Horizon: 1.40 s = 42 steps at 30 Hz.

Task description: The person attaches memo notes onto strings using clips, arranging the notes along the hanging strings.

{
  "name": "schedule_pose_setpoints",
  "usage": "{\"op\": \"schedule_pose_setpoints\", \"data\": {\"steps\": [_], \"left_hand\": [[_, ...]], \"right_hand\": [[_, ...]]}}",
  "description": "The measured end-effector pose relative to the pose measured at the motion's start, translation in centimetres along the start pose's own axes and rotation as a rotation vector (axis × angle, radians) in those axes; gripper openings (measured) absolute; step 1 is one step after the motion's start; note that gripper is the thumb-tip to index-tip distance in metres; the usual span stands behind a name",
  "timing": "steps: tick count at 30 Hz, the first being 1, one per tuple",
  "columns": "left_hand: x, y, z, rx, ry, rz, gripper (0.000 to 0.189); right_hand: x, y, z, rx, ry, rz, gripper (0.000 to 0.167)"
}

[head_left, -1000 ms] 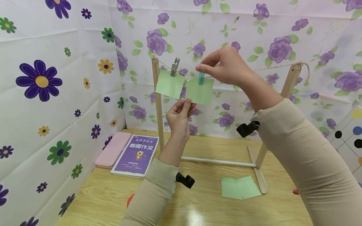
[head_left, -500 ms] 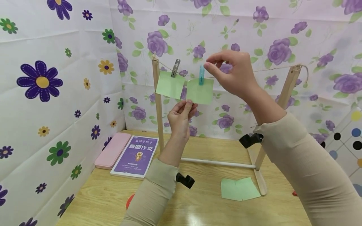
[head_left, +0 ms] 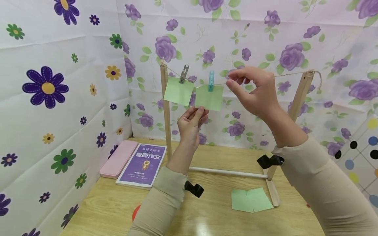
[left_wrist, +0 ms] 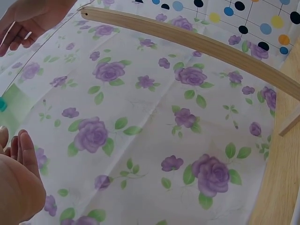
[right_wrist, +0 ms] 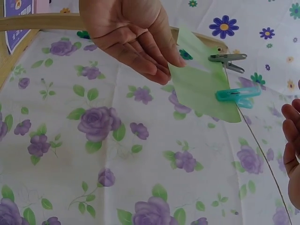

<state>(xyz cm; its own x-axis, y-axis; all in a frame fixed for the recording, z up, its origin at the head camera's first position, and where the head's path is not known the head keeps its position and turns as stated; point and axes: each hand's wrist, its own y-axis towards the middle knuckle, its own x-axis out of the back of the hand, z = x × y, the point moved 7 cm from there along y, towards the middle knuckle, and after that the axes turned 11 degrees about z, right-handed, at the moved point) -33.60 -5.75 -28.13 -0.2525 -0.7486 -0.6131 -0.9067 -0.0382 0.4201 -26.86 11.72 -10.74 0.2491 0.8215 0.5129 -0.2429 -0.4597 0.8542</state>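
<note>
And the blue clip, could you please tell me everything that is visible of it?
The blue clip looks like translucent plastic; the right wrist view shows its two handle ends spread apart. It stands nearly upright, handles up, gripping the top edge of a green paper at the string. In the head view it sits to the right of the gray clip. The right hand is apart from it.

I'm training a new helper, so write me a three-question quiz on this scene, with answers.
1. True or false: the right hand is apart from the blue clip.
2. What pinches the lower edge of that clip's green sheet? A) a metal clip B) the left hand C) the right hand
3. Fill in: the pink case lies beside a purple ____.

Key: 1 true; 2 B; 3 book.
</note>
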Motion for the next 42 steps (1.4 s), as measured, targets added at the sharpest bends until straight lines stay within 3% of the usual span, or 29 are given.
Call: {"op": "schedule_pose_setpoints", "data": {"steps": [6, 17, 21, 25, 28, 32, 34, 37, 42], "left_hand": [[0.2, 0.1, 0.4, 0.029, 0.044, 0.008, 0.006], [0.7, 0.1, 0.8, 0.074, 0.108, -0.006, 0.026], [1.2, -0.1, 1.0, 0.078, 0.113, -0.009, 0.030], [1.6, -0.5, 1.6, 0.103, 0.148, 0.014, 0.022], [2.0, -1.1, 2.3, 0.151, 0.240, 0.070, 0.022], [2.6, -2.3, 3.2, 0.219, 0.456, 0.177, 0.027], [2.9, -3.0, 3.7, 0.232, 0.581, 0.230, 0.029], [3.3, -4.4, 4.9, 0.250, 0.729, 0.307, 0.031], [3.9, -7.3, 8.1, 0.327, 0.863, 0.418, 0.029]], "right_hand": [[0.1, -1.9, -0.6, -0.037, 0.023, -0.019, 0.014], [0.1, -4.8, -1.7, -0.082, 0.017, -0.035, 0.015], [0.1, -6.1, -1.9, -0.087, 0.029, -0.025, 0.023], [0.1, -8.0, -2.2, -0.095, 0.035, -0.009, 0.038], [0.1, -10.1, -2.7, -0.107, 0.035, 0.004, 0.041], [0.0, -13.7, -3.5, -0.173, 0.034, 0.051, 0.019], [-0.1, -15.9, -3.9, -0.232, 0.031, 0.080, 0.013], [-0.4, -19.3, -4.6, -0.354, 0.004, 0.121, 0.018], [-0.3, -24.8, -5.7, -0.528, -0.016, 0.154, 0.019]]}}
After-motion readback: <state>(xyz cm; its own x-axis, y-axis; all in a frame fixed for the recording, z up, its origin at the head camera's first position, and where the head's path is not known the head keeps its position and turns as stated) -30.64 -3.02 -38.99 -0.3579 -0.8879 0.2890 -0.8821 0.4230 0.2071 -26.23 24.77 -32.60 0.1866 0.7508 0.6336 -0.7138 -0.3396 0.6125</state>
